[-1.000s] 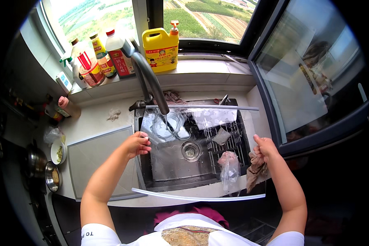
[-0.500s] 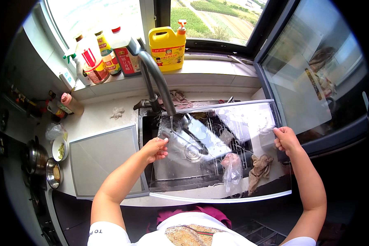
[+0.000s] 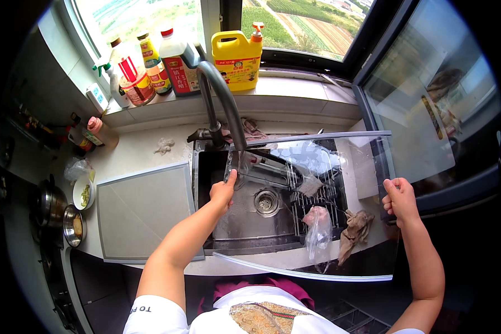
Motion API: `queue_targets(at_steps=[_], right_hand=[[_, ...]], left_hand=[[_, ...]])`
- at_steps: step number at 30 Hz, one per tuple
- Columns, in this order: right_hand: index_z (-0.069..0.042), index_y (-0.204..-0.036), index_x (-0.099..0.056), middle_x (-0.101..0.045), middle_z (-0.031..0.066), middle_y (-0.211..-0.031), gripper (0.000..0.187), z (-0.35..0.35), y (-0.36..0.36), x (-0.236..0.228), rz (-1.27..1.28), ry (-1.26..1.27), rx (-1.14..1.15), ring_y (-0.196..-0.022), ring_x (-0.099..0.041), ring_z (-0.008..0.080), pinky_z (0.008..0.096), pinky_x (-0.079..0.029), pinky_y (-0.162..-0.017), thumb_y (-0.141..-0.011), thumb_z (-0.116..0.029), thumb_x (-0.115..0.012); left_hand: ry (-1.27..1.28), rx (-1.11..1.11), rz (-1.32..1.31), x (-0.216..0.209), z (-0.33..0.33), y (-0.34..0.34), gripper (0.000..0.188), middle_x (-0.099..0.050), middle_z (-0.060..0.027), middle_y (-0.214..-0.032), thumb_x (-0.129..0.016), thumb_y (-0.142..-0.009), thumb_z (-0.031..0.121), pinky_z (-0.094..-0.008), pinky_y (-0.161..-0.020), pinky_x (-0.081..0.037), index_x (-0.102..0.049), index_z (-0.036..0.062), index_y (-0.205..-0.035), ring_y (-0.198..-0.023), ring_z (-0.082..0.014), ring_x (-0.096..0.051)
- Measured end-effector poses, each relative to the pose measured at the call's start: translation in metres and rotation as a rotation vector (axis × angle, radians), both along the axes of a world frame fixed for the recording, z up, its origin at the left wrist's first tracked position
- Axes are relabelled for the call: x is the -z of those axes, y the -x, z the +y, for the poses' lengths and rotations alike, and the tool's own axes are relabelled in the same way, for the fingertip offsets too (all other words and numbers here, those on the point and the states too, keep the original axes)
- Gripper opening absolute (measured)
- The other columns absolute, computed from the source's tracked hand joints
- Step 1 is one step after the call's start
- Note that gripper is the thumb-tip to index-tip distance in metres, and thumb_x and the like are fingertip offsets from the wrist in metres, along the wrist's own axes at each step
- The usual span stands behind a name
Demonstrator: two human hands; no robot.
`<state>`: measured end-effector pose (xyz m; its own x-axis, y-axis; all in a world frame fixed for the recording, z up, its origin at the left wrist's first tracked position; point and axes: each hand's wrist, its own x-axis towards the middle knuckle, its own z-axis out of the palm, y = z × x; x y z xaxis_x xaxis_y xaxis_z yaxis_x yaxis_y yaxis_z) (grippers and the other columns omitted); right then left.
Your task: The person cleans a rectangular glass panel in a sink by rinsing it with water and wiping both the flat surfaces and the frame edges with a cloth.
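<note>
A wet, clear glass panel (image 3: 303, 274) with pale strips along its near and far edges is held over the sink (image 3: 245, 246). My left hand (image 3: 222, 193) is closed on its left edge, thumb up, just below the faucet (image 3: 226, 106). Closed round the right edge is my right hand (image 3: 399, 199). Water runs from the spout onto the glass near my left hand. Through the panel show the drain (image 3: 266, 202), a dark rack (image 3: 323, 192), a clear plastic bag (image 3: 319, 236) and a brown rag (image 3: 356, 229).
A grey framed panel (image 3: 145, 214) lies on the counter at left, beside a white bowl (image 3: 89, 189) and a metal bowl (image 3: 69, 225). Several bottles and a yellow jug (image 3: 236, 61) line the windowsill. An open window sash (image 3: 423, 111) juts in at right.
My left hand has moved up and to the right with the panel's left edge. The panel has tilted, so its reflections have shifted. My right hand has moved slightly right.
</note>
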<state>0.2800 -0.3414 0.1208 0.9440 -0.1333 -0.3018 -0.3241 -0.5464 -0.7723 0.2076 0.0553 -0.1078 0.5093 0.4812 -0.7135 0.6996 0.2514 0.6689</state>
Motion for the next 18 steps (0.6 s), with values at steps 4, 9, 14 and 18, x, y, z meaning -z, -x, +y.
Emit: queue_targets(at_steps=[4,9,14,18], right_hand=[[-0.006,-0.091,-0.046,-0.050,0.0025,-0.054,0.023,0.006,0.008,-0.014,-0.096,-0.011,0.001,-0.043,-0.044,0.0075,0.0221,-0.032,-0.039,-0.092,-0.025,-0.058],[-0.007,-0.089,-0.044,-0.050,0.0019,-0.053,0.022,0.025,0.026,-0.040,-0.216,-0.078,-0.062,-0.041,-0.042,0.0065,0.0205,-0.032,-0.037,-0.094,-0.024,-0.056],[-0.007,-0.088,-0.042,-0.051,0.0024,-0.052,0.022,0.041,0.043,-0.064,-0.309,-0.085,-0.100,-0.038,-0.042,0.0056,0.0197,-0.033,-0.036,-0.094,-0.023,-0.056],[-0.007,-0.088,-0.042,-0.052,0.0032,-0.052,0.022,0.044,0.046,-0.065,-0.333,-0.133,-0.126,-0.037,-0.043,0.0057,0.0195,-0.035,-0.035,-0.094,-0.023,-0.057]], left_hand=[[0.007,-0.073,-0.025,0.007,-0.007,-0.010,0.069,-0.038,-0.0011,-0.052,-0.056,-0.076,0.072,-0.0303,-0.036,-0.027,-0.038,0.0080,-0.057,-0.039,-0.0152,-0.038],[-0.331,0.195,0.003,0.034,-0.003,-0.031,0.087,-0.063,-0.0160,-0.068,-0.049,-0.069,0.083,-0.0383,-0.059,-0.047,-0.064,-0.0027,-0.066,-0.061,-0.0279,-0.063],[-0.479,0.105,-0.153,0.045,0.002,-0.065,0.077,-0.048,-0.0048,-0.050,-0.057,-0.068,0.079,-0.0322,-0.041,-0.037,-0.046,0.0048,-0.052,-0.042,-0.0164,-0.049],[-0.576,0.008,-0.266,0.052,0.009,-0.088,0.073,-0.042,-0.0006,-0.048,-0.060,-0.068,0.077,-0.0309,-0.040,-0.034,-0.041,0.0082,-0.051,-0.042,-0.0150,-0.047]])
